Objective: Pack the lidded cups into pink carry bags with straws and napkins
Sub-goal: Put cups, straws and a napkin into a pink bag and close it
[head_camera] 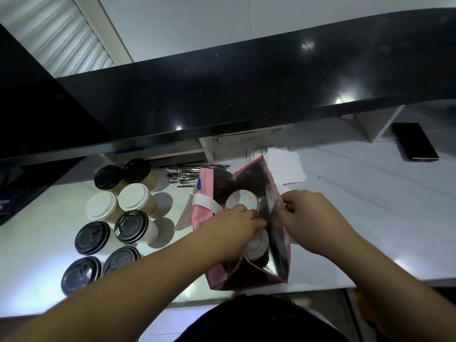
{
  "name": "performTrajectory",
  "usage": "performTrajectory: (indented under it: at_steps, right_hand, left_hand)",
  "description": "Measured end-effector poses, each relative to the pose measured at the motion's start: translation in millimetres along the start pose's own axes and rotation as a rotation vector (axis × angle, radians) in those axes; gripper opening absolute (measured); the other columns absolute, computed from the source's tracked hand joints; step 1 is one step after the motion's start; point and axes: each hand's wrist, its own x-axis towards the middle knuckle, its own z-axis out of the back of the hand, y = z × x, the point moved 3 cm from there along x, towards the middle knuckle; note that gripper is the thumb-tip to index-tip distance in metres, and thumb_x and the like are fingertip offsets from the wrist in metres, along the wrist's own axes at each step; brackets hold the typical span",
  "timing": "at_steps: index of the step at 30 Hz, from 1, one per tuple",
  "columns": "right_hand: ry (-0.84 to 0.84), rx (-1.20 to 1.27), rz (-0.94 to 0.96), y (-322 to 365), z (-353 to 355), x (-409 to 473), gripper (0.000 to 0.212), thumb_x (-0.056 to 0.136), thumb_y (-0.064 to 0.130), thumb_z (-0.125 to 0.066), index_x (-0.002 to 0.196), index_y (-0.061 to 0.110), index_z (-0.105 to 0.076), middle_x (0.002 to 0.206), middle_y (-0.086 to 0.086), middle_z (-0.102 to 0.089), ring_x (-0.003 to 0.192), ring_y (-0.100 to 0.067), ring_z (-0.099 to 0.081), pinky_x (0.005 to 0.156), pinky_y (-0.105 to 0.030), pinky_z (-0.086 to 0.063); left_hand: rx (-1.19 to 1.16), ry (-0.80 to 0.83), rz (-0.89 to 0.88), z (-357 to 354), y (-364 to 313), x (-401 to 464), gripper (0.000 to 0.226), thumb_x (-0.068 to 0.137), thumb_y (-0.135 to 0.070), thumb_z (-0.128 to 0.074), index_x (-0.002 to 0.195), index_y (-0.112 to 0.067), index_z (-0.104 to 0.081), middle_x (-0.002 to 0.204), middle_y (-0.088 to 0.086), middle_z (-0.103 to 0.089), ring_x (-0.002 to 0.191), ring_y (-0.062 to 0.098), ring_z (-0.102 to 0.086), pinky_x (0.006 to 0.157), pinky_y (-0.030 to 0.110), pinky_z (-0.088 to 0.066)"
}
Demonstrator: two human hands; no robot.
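An open pink carry bag [249, 277] with a dark shiny lining stands on the white counter. Inside it stand two white-lidded cups, one further back [240, 199] and one nearer [257, 245]. My left hand [237, 224] reaches into the bag's mouth, fingers over the nearer cup; what they pinch is hidden. My right hand [308, 218] pinches the bag's right rim. Left of the bag stand several lidded cups, some with black lids [92, 236] and two with white lids [133, 196]. Wrapped straws [183, 176] lie behind the bag, white napkins [286, 166] behind it to the right.
A black raised counter shelf [222, 99] overhangs the back of the work surface. A dark phone [415, 141] lies at the far right. A flat pink bag [188, 218] lies partly under the standing one. The counter's front edge runs just below the bag.
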Motion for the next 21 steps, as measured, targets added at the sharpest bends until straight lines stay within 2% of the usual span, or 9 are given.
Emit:
performTrajectory:
  at_steps: [5,9,12,15,18,21]
  right_hand:
    - [-0.011,0.002,-0.014,-3,-1,-1,0.036,0.100,0.035,-0.049,0.075,0.015,-0.063,0.062,-0.002,-0.063,0.058,-0.019,-0.060,0.058,-0.043,-0.052]
    - [-0.011,0.021,-0.019,-5,0,-1,0.035,0.100,0.035,-0.049,0.075,0.014,-0.063,0.061,-0.004,-0.063,0.057,-0.019,-0.059,0.057,-0.042,-0.051]
    - [-0.019,0.020,-0.016,-4,-1,-2,0.035,0.100,0.032,-0.051,0.071,0.013,-0.059,0.058,-0.004,-0.059,0.054,-0.019,-0.055,0.051,-0.037,-0.043]
    - [-0.037,0.023,-0.024,-3,0,-2,0.034,0.097,0.031,-0.053,0.069,0.012,-0.056,0.055,-0.005,-0.056,0.053,-0.020,-0.054,0.047,-0.034,-0.035]
    - [-0.041,0.018,-0.038,-2,0,-1,0.032,0.096,0.032,-0.053,0.072,0.013,-0.060,0.058,-0.005,-0.060,0.054,-0.020,-0.057,0.049,-0.038,-0.044]
    - [-0.026,0.007,-0.050,0,-2,0,0.028,0.093,0.031,-0.054,0.075,0.013,-0.062,0.059,-0.004,-0.061,0.055,-0.020,-0.059,0.052,-0.039,-0.049]
  left_hand:
    - [-0.019,-0.017,-0.009,-10,-2,-2,0.060,0.097,-0.011,-0.059,0.153,-0.021,-0.041,0.144,0.008,-0.042,0.126,0.029,-0.044,0.095,0.047,-0.052]
    - [-0.048,0.036,-0.006,-18,4,-6,0.076,0.088,-0.020,-0.076,0.155,-0.019,-0.039,0.140,0.007,-0.041,0.124,0.028,-0.044,0.093,0.046,-0.054]
    - [-0.108,0.060,-0.024,-17,8,-5,0.082,0.081,-0.022,-0.081,0.152,-0.018,-0.042,0.138,0.005,-0.046,0.123,0.027,-0.048,0.100,0.044,-0.052]
    - [-0.099,0.060,-0.042,-15,10,0,0.070,0.082,-0.017,-0.077,0.146,-0.019,-0.051,0.133,0.004,-0.054,0.118,0.028,-0.053,0.098,0.047,-0.053]
    - [-0.102,0.063,-0.052,-19,10,4,0.063,0.085,-0.010,-0.073,0.144,-0.020,-0.053,0.129,0.004,-0.057,0.113,0.029,-0.055,0.094,0.047,-0.054]
    - [-0.082,0.062,-0.118,-24,4,11,0.057,0.084,-0.010,-0.073,0.139,-0.015,-0.057,0.127,0.008,-0.059,0.110,0.029,-0.056,0.095,0.036,-0.042]
